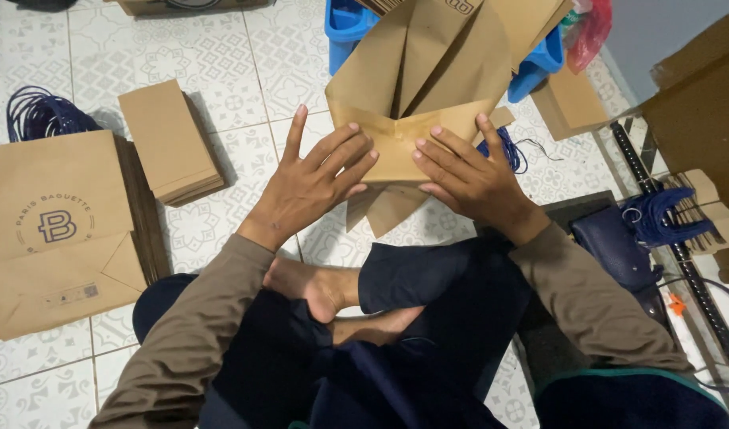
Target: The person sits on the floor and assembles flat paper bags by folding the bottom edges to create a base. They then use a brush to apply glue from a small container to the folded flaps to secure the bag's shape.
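Two hands | left hand (pixel 313 187), right hand (pixel 476 179) flat, fingers spread, gripping nothing | pressing brown paper bag (pixel 416 75), folded bottom flaps

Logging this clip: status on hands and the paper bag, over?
Left hand and right hand flat, pressing the folded bottom of the brown paper bag. Bag lies on the tiled floor. Nothing obstructing.

Hands: two, left hand (pixel 313 179) and right hand (pixel 472 175), both flat on one part-folded paper bag (pixel 416 95).
Finished bag stack (pixel 50 230), printed: one.
Stack of small folded brown pieces (pixel 167 139): one.
Bundles of blue cord handles: three, far left (pixel 38 115), beside the right hand (pixel 507 151), far right (pixel 666 214).
Blue plastic bins (pixel 345 24): two visible.
Bare feet (pixel 317 290): two.
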